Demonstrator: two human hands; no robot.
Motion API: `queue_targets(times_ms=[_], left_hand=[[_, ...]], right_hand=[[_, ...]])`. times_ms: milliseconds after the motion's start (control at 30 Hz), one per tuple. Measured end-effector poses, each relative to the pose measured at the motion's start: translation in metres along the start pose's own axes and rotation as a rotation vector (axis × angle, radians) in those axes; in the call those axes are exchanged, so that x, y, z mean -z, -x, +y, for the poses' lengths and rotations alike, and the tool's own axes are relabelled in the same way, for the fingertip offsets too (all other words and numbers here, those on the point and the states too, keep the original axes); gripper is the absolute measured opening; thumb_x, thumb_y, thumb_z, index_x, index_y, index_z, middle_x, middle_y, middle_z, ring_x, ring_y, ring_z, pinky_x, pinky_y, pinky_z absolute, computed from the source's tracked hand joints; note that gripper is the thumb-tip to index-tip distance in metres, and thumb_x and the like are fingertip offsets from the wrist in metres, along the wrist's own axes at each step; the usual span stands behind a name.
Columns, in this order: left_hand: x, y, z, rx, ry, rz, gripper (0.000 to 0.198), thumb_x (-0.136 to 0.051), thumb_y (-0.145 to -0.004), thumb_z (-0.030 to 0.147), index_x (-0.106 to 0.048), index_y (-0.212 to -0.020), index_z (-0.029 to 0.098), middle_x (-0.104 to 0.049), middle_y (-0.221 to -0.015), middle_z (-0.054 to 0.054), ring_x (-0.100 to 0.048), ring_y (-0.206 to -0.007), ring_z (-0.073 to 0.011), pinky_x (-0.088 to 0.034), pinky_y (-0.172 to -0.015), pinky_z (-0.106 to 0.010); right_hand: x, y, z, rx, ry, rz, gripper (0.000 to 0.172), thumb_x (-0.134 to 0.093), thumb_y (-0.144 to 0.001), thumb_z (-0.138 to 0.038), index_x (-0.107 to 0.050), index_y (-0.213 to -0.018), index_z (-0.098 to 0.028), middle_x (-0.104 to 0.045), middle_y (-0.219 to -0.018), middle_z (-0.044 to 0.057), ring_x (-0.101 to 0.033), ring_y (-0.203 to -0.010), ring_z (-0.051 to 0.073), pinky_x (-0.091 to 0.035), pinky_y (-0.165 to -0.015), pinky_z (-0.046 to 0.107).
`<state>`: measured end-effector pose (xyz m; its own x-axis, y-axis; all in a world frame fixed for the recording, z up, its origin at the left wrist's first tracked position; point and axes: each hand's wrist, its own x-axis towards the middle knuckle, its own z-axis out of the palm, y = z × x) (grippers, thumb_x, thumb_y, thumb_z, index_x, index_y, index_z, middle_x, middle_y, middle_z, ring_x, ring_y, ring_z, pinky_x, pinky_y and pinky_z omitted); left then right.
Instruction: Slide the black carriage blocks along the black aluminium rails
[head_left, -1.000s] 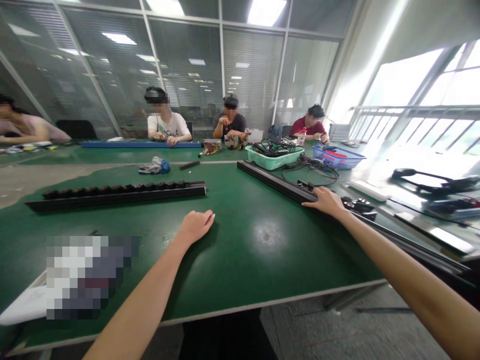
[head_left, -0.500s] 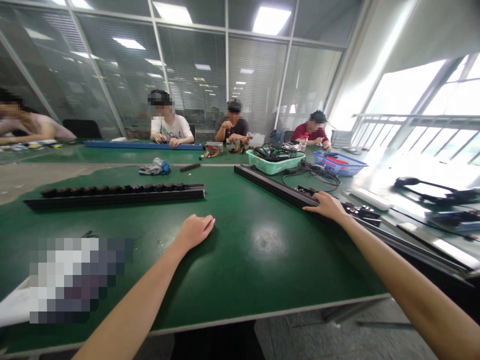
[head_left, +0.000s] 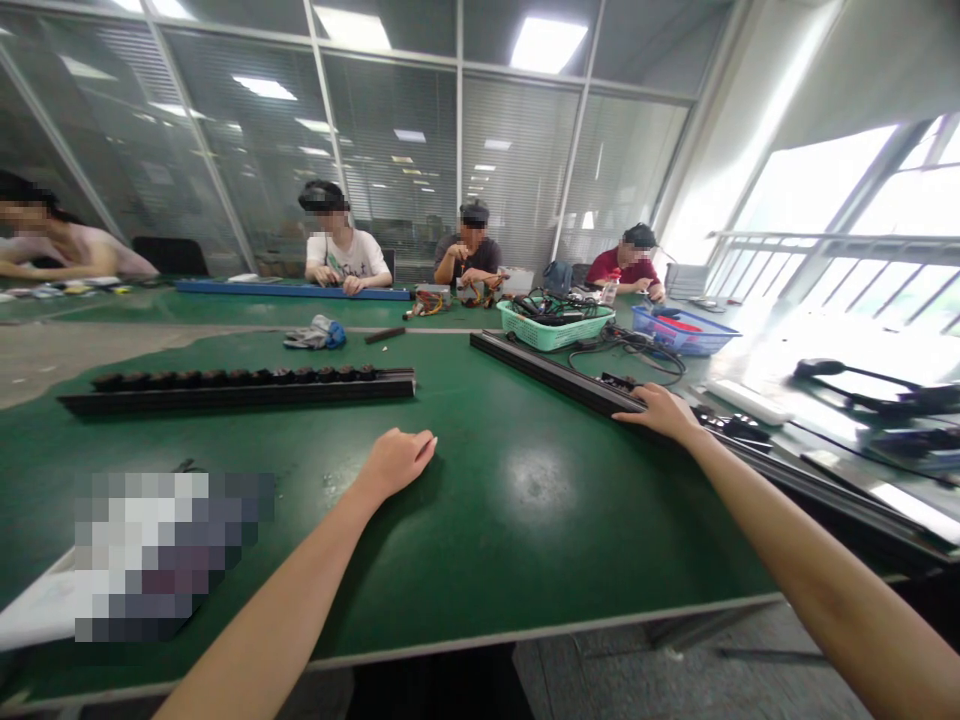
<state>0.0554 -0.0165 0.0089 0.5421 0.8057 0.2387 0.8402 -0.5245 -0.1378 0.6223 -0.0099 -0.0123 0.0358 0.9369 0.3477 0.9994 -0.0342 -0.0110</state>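
Note:
Resting on the green table [head_left: 540, 560], my left hand [head_left: 400, 462] is curled into a loose fist, and nothing shows in it. My right hand [head_left: 666, 412] grips a long black metal rail [head_left: 547, 372], with the thumb over its near side and the fingers across its top. This rail runs slantwise from the middle of the table to the right edge of the view. A second black rail [head_left: 247, 398] lies to the left, beyond my left hand, with a row of several dark round parts [head_left: 232, 379] along its top.
A green basket of cables [head_left: 559, 332] and a blue basket [head_left: 686, 338] stand past the right rail. A blue-grey glove or cloth [head_left: 315, 333] and a short black strip [head_left: 385, 335] lie farther back. A blurred-out packet [head_left: 172, 550] is at near left. Several people sit across the table.
The view has shifted slightly, so everything appears a little farther right. Both hands keep their pose, the right one still on the rail.

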Motion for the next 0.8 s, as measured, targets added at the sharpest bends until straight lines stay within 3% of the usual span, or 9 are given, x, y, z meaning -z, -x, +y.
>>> queue_targets(times_ms=[333,433,500,567,700,800], left_hand=[[-0.002,0.002,0.0,-0.024,0.039,0.013,0.046,-0.032,-0.11,0.035,-0.069,-0.088,0.019,-0.075,-0.078,-0.008,-0.069,-0.071,-0.022,-0.045,-0.077,-0.034],[-0.003,0.004,0.003,-0.047,0.048,0.031,0.044,-0.033,-0.11,0.034,-0.069,-0.09,0.019,-0.076,-0.08,-0.009,-0.071,-0.073,-0.022,-0.046,-0.078,-0.034],[-0.003,0.005,0.006,-0.054,0.054,0.043,0.043,-0.033,-0.11,0.034,-0.068,-0.091,0.019,-0.076,-0.08,-0.008,-0.071,-0.074,-0.0226,-0.046,-0.077,-0.034],[-0.003,0.005,0.009,-0.075,0.054,0.047,0.041,-0.034,-0.11,0.034,-0.068,-0.093,0.019,-0.076,-0.08,-0.008,-0.072,-0.075,-0.0221,-0.045,-0.078,-0.034],[0.002,0.005,0.012,-0.155,-0.025,0.027,0.035,-0.039,-0.108,0.027,-0.069,-0.094,0.015,-0.078,-0.084,-0.013,-0.074,-0.077,-0.0221,-0.044,-0.081,-0.036],[0.01,0.008,0.012,-0.176,-0.028,0.037,0.039,-0.038,-0.109,0.028,-0.071,-0.092,0.014,-0.078,-0.083,-0.014,-0.075,-0.078,-0.0232,-0.045,-0.081,-0.038]], right_hand=[[-0.013,-0.012,0.017,-0.001,0.002,-0.035,0.082,-0.052,-0.075,-0.093,-0.069,-0.108,-0.02,-0.068,-0.109,0.015,-0.064,-0.103,0.034,-0.051,-0.083,0.043],[-0.011,-0.009,0.0,-0.042,0.075,-0.01,0.081,-0.053,-0.077,-0.09,-0.069,-0.11,-0.017,-0.068,-0.106,0.019,-0.063,-0.102,0.037,-0.051,-0.086,0.048],[-0.01,-0.008,-0.033,-0.066,0.141,0.106,0.078,-0.052,-0.083,-0.085,-0.069,-0.111,-0.014,-0.065,-0.115,0.025,-0.059,-0.111,0.042,-0.048,-0.093,0.054],[-0.013,-0.013,-0.083,-0.024,0.11,0.207,0.072,-0.044,-0.093,-0.075,-0.067,-0.122,-0.013,-0.063,-0.125,0.027,-0.055,-0.12,0.043,-0.045,-0.099,0.056],[-0.029,-0.043,-0.214,0.276,-0.13,0.094,0.061,-0.04,-0.1,-0.063,-0.062,-0.135,-0.018,-0.065,-0.131,0.02,-0.055,-0.125,0.037,-0.042,-0.108,0.052],[-0.039,-0.08,-0.318,0.474,-0.244,0.073,0.067,-0.044,-0.099,-0.063,-0.051,-0.148,-0.017,-0.059,-0.145,0.02,-0.05,-0.136,0.038,-0.034,-0.116,0.055]])
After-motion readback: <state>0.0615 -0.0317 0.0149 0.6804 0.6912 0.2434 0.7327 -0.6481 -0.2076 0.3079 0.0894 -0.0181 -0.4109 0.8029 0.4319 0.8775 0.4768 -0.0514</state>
